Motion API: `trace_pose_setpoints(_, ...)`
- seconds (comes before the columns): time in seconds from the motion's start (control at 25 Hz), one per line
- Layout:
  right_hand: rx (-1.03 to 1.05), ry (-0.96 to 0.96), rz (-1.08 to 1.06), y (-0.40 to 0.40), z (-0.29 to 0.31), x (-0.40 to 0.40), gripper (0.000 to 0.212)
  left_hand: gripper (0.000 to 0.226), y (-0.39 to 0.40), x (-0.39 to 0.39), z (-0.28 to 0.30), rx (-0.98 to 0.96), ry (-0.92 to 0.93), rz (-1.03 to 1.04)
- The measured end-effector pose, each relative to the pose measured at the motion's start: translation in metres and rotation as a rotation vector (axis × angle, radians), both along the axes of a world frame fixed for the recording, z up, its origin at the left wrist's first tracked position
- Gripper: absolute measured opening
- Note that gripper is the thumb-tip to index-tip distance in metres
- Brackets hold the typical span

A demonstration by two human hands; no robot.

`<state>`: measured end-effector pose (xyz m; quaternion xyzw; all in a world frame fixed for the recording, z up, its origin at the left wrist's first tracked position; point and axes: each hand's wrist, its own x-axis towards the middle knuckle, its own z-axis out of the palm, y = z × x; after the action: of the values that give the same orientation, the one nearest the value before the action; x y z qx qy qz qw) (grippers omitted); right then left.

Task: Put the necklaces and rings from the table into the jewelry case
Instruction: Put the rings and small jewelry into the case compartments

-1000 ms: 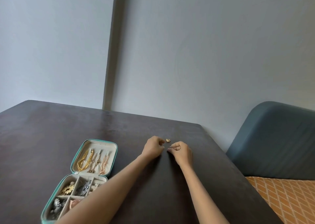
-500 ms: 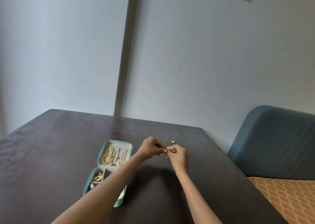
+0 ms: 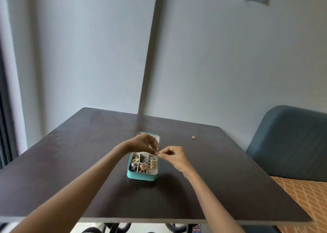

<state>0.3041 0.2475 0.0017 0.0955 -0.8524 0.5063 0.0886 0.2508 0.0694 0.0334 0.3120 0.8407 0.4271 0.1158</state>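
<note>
Both hands are meeting fingertip to fingertip over the open teal jewelry case (image 3: 142, 177): the left hand (image 3: 141, 144) and the right hand (image 3: 174, 155) are each pinching something between thumb and forefinger, too small to identify. Directly beneath the pinch, the case's divided tray is holding gold and silver pieces. A small gold ring (image 3: 194, 137) is lying on the dark table (image 3: 70, 162), beyond and to the right of the pinch, well apart.

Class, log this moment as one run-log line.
left hand + right hand: pinching tiny item together | above open jewelry case | gold ring on table
</note>
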Motion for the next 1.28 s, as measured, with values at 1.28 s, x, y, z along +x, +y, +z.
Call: trace_pose_setpoints(1.28,0.200,-0.180,0.110,-0.013,-0.005,0.025,0.019,0.091,0.006,0.023,0.011,-0.768,0.167,0.044)
